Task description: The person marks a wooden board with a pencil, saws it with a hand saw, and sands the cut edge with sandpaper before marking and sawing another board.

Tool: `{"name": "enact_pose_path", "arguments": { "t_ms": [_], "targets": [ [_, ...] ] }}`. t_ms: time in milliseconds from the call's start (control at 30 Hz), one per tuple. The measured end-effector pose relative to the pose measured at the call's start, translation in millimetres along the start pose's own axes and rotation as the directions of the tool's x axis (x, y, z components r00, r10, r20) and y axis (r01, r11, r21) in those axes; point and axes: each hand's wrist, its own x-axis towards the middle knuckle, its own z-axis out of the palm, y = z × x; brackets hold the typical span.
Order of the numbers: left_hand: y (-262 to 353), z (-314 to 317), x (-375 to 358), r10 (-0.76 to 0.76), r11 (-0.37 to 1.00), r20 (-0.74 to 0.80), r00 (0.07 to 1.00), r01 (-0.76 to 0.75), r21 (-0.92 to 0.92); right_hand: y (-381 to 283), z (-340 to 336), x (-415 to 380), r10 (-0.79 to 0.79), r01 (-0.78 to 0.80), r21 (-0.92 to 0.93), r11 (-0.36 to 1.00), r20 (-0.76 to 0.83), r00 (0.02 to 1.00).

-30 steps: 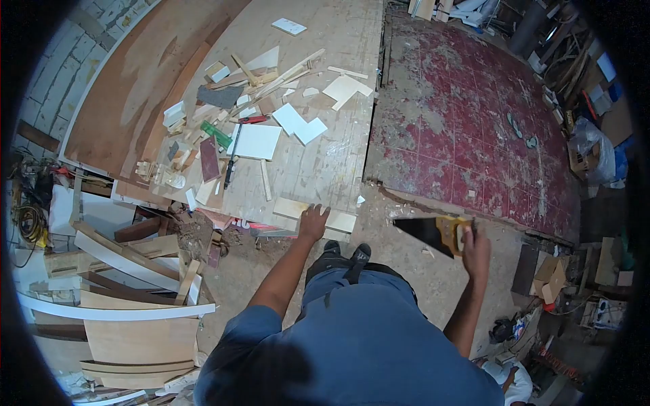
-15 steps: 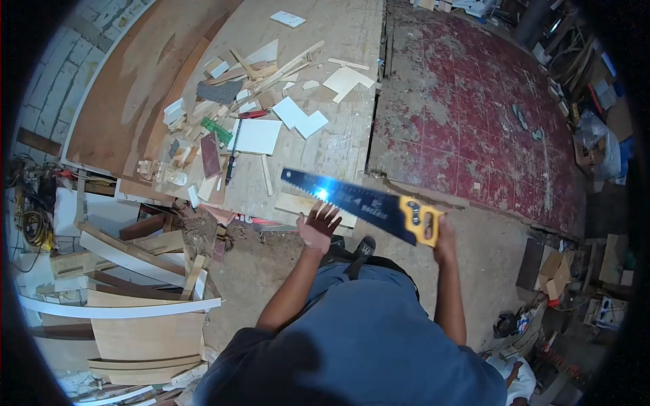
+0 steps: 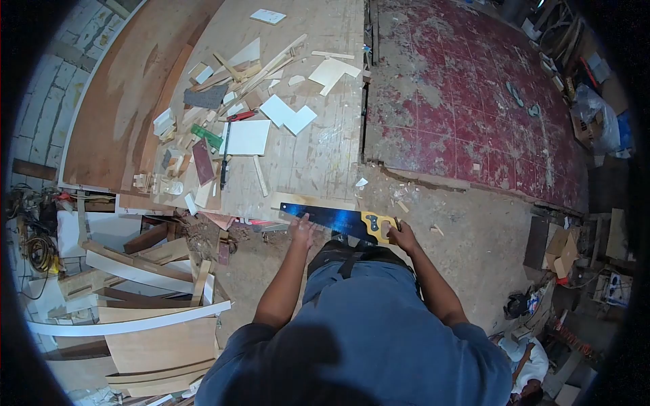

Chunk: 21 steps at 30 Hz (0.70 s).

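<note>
My right hand (image 3: 402,237) is closed around the yellow handle of a hand saw (image 3: 332,218). The dark, shiny blade points left across the near edge of the workbench (image 3: 311,162). My left hand (image 3: 302,231) is at the blade's far end, palm up, with its fingers stretched against or just under the lower edge; whether they touch it is hard to tell. A pale wooden strip (image 3: 325,201) lies right behind the blade at the bench edge.
Wood offcuts, a white square panel (image 3: 245,138) and a green tool (image 3: 207,136) lie on the bench. Curved wooden pieces (image 3: 142,271) are stacked at left. Sandals (image 3: 516,95) lie on the worn red floor (image 3: 460,101). Another person (image 3: 531,365) is at lower right.
The saw has come down and left, nearer my body and more level, with my right hand on its handle. My left hand has shifted slightly left, up to the blade's end.
</note>
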Motion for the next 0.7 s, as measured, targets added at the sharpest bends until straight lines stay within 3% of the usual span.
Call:
{"name": "enact_pose_path", "arguments": {
  "t_ms": [133,233,333,400,533,633,700],
  "targets": [
    [-1,-3,14,0.034,0.999,-0.039,0.999,-0.032,0.041,8,5,21,0.071,-0.071,-0.078,0.994,0.002,0.997],
    [0,-10,29,0.034,0.999,-0.019,0.999,-0.034,-0.041,15,7,32,0.068,-0.068,-0.049,0.996,-0.006,0.998],
    [7,-12,33,-0.056,0.992,0.025,0.998,0.059,-0.11,19,8,40,0.061,-0.062,-0.095,0.993,-0.018,0.998],
    [10,-8,28,0.064,0.987,0.07,0.995,-0.074,0.144,23,10,43,0.062,-0.064,-0.09,0.994,-0.029,0.998],
    [17,-5,26,0.056,0.995,0.037,0.998,-0.058,0.08,23,8,40,0.068,-0.069,-0.044,0.997,-0.029,0.997],
    [16,-4,30,0.069,0.983,-0.016,0.997,-0.066,0.171,23,7,42,0.035,-0.038,-0.081,0.996,-0.044,0.998],
    [14,-5,31,0.145,0.925,-0.008,0.989,-0.133,0.357,15,4,36,0.073,-0.076,-0.061,0.995,-0.038,0.997]
  ]
}}
